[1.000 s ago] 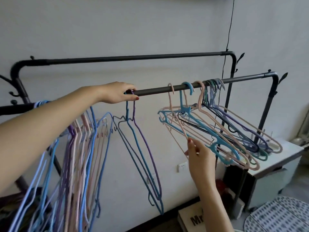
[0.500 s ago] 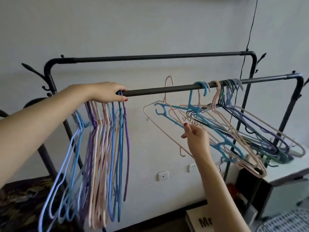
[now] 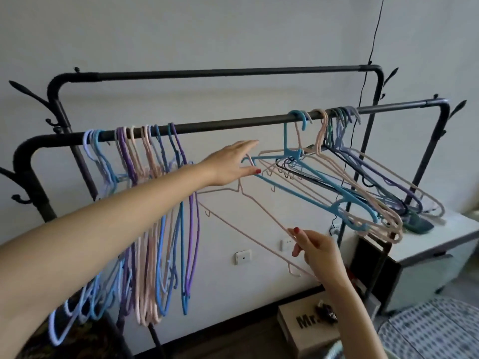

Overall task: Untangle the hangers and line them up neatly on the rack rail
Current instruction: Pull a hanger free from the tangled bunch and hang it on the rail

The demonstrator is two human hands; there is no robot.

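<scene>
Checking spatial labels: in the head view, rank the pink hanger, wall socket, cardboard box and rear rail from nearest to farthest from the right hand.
1. pink hanger: pinched by the right hand.
2. wall socket: left, on the wall.
3. cardboard box: below, on the floor.
4. rear rail: high up, behind.

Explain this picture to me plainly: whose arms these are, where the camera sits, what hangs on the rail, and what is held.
There is no machine here. A person wears one camera on the head, looking forward and down, so both arms reach in from below.

A dark rack has a front rail and a higher back rail. On the front rail's left, a neat row of hangers hangs straight down. On its right, a tangled bunch fans out sideways.

Between them, a pink hanger is off the rail. The right hand pinches its lower arm. The left hand reaches to its hook, fingers mostly straight; whether it grips is unclear.

Below stand a white cabinet and a box.
</scene>
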